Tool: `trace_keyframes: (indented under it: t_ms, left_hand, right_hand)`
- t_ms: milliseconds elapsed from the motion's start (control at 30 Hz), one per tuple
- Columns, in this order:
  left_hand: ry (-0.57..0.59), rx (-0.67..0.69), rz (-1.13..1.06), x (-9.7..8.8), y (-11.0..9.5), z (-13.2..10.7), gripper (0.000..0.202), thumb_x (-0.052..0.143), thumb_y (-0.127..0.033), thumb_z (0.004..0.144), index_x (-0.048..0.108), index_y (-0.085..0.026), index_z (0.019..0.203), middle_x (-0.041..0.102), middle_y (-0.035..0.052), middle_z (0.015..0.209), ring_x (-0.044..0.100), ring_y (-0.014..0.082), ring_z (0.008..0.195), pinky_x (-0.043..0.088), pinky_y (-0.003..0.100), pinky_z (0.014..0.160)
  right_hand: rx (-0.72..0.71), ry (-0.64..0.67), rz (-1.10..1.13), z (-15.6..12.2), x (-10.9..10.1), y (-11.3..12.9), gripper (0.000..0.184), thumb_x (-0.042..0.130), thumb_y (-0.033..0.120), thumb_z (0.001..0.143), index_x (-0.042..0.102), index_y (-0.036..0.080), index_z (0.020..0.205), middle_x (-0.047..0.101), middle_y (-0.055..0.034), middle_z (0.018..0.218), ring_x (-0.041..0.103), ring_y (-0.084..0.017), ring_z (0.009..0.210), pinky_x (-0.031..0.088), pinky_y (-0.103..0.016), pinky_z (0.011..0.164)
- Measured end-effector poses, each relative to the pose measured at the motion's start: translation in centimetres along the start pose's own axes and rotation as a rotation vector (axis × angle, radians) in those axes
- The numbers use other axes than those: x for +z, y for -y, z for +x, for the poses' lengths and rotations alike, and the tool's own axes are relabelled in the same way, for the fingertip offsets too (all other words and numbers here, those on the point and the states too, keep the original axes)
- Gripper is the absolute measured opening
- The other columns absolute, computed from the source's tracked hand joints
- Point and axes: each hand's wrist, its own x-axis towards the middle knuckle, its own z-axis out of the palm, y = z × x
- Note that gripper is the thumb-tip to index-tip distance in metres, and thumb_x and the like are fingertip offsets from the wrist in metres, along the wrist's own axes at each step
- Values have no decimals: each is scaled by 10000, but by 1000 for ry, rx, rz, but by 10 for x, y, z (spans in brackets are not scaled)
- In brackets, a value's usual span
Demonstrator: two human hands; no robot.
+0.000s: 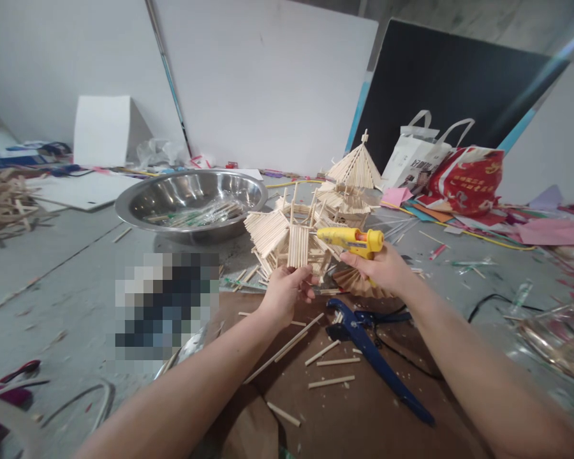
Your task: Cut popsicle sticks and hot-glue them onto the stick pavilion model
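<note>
In the head view my right hand [380,271] grips a yellow hot glue gun [349,238], its nozzle pointing left at a panel of wooden sticks [297,247]. My left hand [291,292] has its fingers closed at the lower edge of that panel. The panel sits at the front of a pavilion model [268,233] built of thin wooden sticks. Behind it to the right rises a pointed stick roof [355,167]. Whether the nozzle touches the panel, I cannot tell.
A blue pipe cutter [377,360] and several loose sticks [332,382] lie on the brown sheet [316,424]. A metal basin [138,213] holding wrapped sticks stands back left. A red bag [469,178] and a white bag [414,156] stand at the back right.
</note>
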Motion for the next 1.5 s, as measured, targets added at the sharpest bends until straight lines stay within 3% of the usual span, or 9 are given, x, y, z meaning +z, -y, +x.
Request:
trace_keyframes:
  t_ms: [167,333,467,633,833,1000,1133,1500]
  left_hand:
    - [13,-2,12,0,0,0,152,587,-248,637,502,-122,646,564,1,528,454,61,333,343,182,322]
    - [71,-40,56,-3,-1,-5,202,613,-253,617,506,-137,743,568,-6,565,467,67,339,339,183,320]
    - [110,-129,179,-6,1,-15,211,595,-280,630,488,-161,768,552,-23,559,443,63,322,316,182,313]
    - [230,-118,608,-6,-2,-26,109,527,-273,653,514,-168,631,463,-54,444,351,49,311,236,164,314]
    - [673,171,1229,0,-15,-48,84,540,-173,598,622,-194,596,569,-8,522,468,99,465,328,195,455]
    - [760,237,1671,4,-13,-67,103,557,-195,594,651,-197,635,628,72,598,554,192,535,387,273,514]
    - [884,246,1840,6,-6,-71,176,557,-187,605,660,-150,743,652,153,699,599,281,652,429,337,557]
    - [780,381,1755,3,2,-58,157,456,-181,695,607,-164,732,632,123,690,608,272,651,445,346,563]
  right_hand:
    - [-21,-7,16,-1,0,0,321,549,450,684,618,193,863,618,-18,633,577,-176,630,440,-277,532]
    - [3,-41,-31,-5,-4,2,289,534,474,688,619,200,725,507,19,438,502,-141,441,396,-255,424]
    - [55,-76,-13,-12,-8,1,317,542,494,672,594,181,682,458,41,397,425,-99,349,363,-229,367]
    - [122,-89,46,-20,-13,-6,344,541,515,664,573,172,664,468,38,404,443,-104,357,372,-234,386]
    - [91,-110,83,-25,-19,-11,311,557,498,662,581,192,706,500,34,457,468,-112,410,391,-244,437]
    - [84,-75,92,-27,-21,-5,295,563,481,664,547,199,577,481,31,426,486,-122,437,395,-249,452]
    - [101,-68,111,-28,-23,0,287,583,439,659,517,209,500,501,14,435,538,-152,523,400,-253,469]
    - [87,-60,151,-29,-23,-5,269,590,443,656,603,212,792,580,5,565,560,-161,570,425,-268,478]
